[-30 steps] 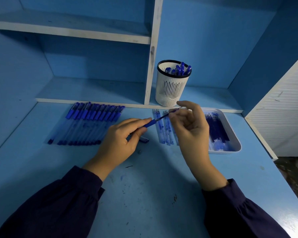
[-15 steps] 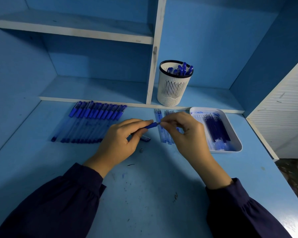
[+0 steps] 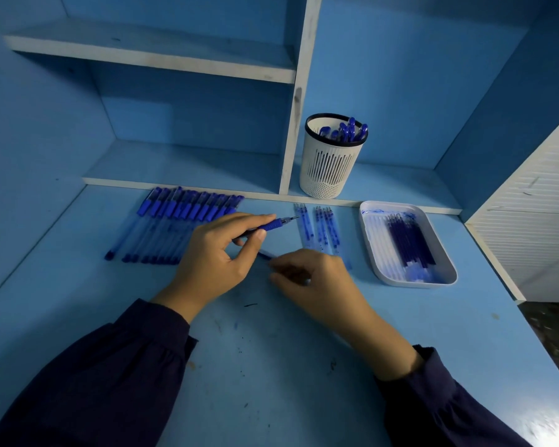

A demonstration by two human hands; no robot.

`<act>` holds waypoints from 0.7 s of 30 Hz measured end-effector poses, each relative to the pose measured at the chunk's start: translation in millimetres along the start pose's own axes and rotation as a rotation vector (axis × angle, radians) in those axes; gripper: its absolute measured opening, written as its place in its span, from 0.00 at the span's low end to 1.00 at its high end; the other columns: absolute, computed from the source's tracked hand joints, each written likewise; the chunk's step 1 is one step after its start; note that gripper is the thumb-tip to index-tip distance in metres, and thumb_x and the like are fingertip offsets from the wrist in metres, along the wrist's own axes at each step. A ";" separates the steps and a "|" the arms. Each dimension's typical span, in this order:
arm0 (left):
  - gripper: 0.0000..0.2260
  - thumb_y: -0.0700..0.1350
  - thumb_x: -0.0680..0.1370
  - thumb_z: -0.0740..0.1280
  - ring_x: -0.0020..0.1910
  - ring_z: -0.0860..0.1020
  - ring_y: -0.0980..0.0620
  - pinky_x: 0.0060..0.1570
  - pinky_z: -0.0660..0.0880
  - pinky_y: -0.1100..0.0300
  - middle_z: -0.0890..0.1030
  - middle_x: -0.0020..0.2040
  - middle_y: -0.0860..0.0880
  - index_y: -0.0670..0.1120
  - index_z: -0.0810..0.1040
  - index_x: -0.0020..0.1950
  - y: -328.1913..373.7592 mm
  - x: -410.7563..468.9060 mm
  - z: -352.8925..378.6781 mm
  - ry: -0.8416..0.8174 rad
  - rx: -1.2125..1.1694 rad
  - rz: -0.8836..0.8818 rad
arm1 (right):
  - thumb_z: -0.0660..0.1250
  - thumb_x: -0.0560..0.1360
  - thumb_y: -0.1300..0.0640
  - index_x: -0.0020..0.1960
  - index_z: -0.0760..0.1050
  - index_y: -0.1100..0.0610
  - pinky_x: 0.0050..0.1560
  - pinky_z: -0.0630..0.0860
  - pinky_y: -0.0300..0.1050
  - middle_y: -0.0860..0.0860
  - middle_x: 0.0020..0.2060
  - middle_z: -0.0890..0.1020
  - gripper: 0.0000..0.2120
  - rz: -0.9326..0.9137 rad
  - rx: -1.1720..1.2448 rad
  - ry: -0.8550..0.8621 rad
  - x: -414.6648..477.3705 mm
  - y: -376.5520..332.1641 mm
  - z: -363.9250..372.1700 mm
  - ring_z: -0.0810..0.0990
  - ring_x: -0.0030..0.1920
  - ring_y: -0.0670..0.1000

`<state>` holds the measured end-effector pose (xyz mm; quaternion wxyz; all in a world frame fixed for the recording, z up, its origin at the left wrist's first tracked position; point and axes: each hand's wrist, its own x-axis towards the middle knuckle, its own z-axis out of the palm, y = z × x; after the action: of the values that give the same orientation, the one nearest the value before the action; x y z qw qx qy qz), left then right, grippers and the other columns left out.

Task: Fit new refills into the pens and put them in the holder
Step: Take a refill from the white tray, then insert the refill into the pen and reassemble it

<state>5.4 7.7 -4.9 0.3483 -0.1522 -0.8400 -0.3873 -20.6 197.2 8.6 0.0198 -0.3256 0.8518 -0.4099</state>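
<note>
Nearest, our right hand, blurred, curls over the scuffed worktop; its grip we cannot tell. Our left hand clasps a pen: ribbed blue sleeve, bare metal tip. Beyond lie clear refills, then the slotted white holder.

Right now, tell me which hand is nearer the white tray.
Right. The right hand is over the desk left of the tray; the left hand, gripping a pen, is farther left.
</note>
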 end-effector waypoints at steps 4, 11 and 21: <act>0.12 0.37 0.78 0.68 0.43 0.78 0.58 0.41 0.78 0.57 0.83 0.50 0.53 0.43 0.82 0.61 -0.6 -0.2 0.0 -0.005 0.008 0.006 | 0.70 0.73 0.63 0.49 0.82 0.57 0.46 0.73 0.33 0.51 0.43 0.81 0.06 -0.166 -0.152 -0.005 0.5 -1.2 9.5 0.76 0.41 0.44; 0.11 0.37 0.78 0.68 0.42 0.77 0.63 0.39 0.76 0.63 0.79 0.49 0.64 0.44 0.83 0.59 2.4 0.0 -0.3 -0.011 0.002 -0.010 | 0.71 0.73 0.64 0.45 0.83 0.54 0.40 0.73 0.33 0.44 0.34 0.81 0.06 0.108 0.170 0.251 7.4 5.3 -16.9 0.77 0.34 0.42; 0.11 0.38 0.77 0.69 0.45 0.81 0.57 0.38 0.78 0.55 0.84 0.49 0.54 0.44 0.84 0.58 2.2 -2.2 1.2 -0.053 0.021 -0.007 | 0.68 0.74 0.70 0.47 0.81 0.63 0.43 0.73 0.31 0.52 0.40 0.83 0.05 -0.020 0.461 0.364 6.8 -1.3 -25.5 0.79 0.38 0.42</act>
<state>7.5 10.1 -5.8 0.3259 -0.1557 -0.8535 -0.3755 -32.9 210.2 28.0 -0.0637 -0.2420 0.7225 -0.6445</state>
